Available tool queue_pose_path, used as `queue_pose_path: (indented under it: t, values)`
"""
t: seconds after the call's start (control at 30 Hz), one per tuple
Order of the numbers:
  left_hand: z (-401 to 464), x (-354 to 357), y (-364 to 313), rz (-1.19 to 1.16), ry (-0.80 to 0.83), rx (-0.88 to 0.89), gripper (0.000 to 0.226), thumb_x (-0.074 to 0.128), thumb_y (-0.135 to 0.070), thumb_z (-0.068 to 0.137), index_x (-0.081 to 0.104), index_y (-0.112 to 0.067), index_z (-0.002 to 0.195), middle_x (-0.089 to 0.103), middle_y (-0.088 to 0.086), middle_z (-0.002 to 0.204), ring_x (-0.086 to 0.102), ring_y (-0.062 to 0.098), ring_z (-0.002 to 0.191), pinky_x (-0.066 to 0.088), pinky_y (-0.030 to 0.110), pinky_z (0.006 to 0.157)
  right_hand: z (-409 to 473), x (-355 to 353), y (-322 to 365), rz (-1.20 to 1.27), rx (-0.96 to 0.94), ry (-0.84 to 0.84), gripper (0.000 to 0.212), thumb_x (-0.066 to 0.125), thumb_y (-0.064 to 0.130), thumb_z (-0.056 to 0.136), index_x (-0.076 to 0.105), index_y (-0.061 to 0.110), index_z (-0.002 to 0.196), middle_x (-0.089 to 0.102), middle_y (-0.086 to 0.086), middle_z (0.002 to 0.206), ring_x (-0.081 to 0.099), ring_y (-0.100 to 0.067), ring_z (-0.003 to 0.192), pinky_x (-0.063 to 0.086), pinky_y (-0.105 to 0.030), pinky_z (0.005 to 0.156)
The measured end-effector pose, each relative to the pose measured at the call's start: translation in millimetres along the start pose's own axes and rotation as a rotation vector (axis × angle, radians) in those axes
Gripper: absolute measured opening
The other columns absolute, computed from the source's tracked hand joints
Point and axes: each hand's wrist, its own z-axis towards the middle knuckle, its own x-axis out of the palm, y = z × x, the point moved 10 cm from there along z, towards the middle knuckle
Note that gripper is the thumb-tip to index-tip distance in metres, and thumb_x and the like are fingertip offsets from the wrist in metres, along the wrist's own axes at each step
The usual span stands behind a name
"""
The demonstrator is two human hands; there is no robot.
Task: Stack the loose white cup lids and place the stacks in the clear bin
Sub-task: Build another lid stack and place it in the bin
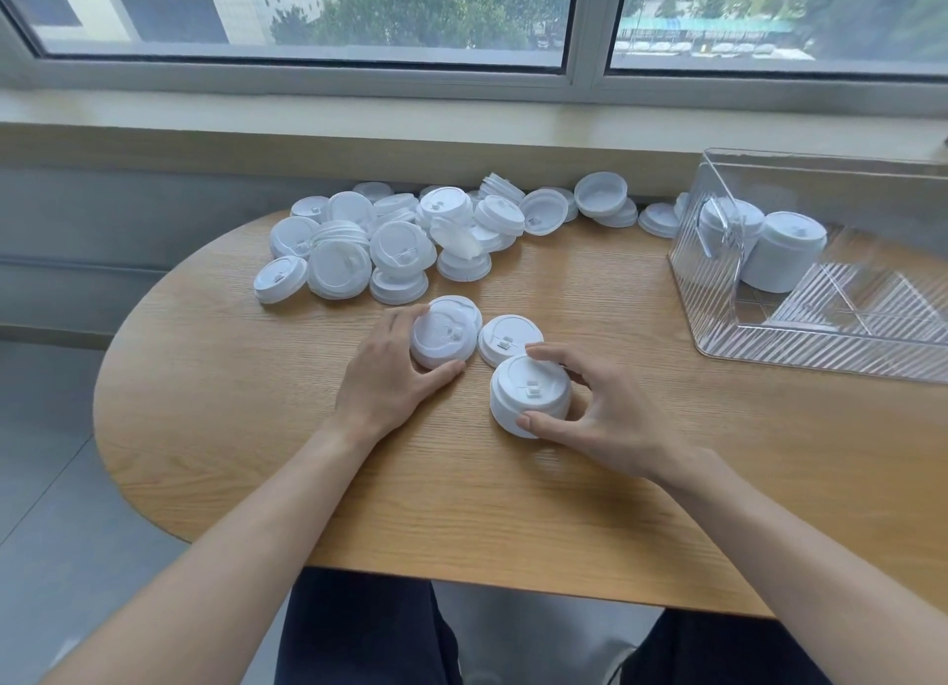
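A short stack of white lids [528, 394] stands on the wooden table [256, 428] in front of me, and my right hand [600, 418] grips its side between thumb and fingers. My left hand [390, 377] holds a white lid [436, 338] that lies partly over another lid [461, 307]. A single lid [508, 338] lies flat between the two hands. A heap of loose lids [410, 238] spreads along the back of the table. The clear bin [821, 341] at the right holds two tall lid stacks [779, 259].
The table's curved left edge [118, 356] drops to a grey floor. A window sill [359, 141] runs behind the heap. My dark-trousered legs [359, 633] sit under the near edge. Bare wood lies between the hands and the bin.
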Motion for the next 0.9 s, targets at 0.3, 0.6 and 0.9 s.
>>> queue_pose_path:
  t: [0.3, 0.6, 0.9]
  values:
    - [-7.5, -7.2, 0.0, -0.407, 0.032, -0.066, 0.075, 0.09, -0.023, 0.078, 0.056, -0.017, 0.144, 0.064, -0.007, 0.134, 0.063, 0.009, 0.121, 0.053, 0.025, 0.102, -1.6, -0.3, -29.4, 0.26, 0.191, -0.171, 0.048, 0.068, 0.052, 0.095, 0.059, 0.031, 0.137, 0.064, 0.017, 0.135, 0.059, 0.0, 0.126, 0.047, -0.025, 0.109]
    - [-9.1, -3.8, -56.7, -0.473, 0.317, 0.107, 0.075, 0.087, -0.045, 0.068, 0.06, -0.029, 0.136, 0.067, -0.018, 0.13, 0.063, -0.001, 0.12, 0.05, 0.018, 0.098, 40.4, -13.7, -44.5, 0.024, 0.243, -0.187, 0.043, 0.078, 0.033, 0.092, 0.069, 0.016, 0.13, 0.066, 0.009, 0.122, 0.058, -0.011, 0.116, 0.042, -0.022, 0.099]
    - [-14.4, 12.8, -82.2, -0.291, 0.469, 0.238, 0.075, 0.09, -0.025, 0.076, 0.055, -0.022, 0.143, 0.06, -0.014, 0.139, 0.053, 0.001, 0.133, 0.048, 0.034, 0.11, 74.2, 2.6, -42.5, -0.175, 0.197, -0.032, 0.067, 0.088, 0.036, 0.08, 0.063, 0.016, 0.139, 0.062, 0.0, 0.136, 0.042, -0.021, 0.131, 0.032, -0.029, 0.108]
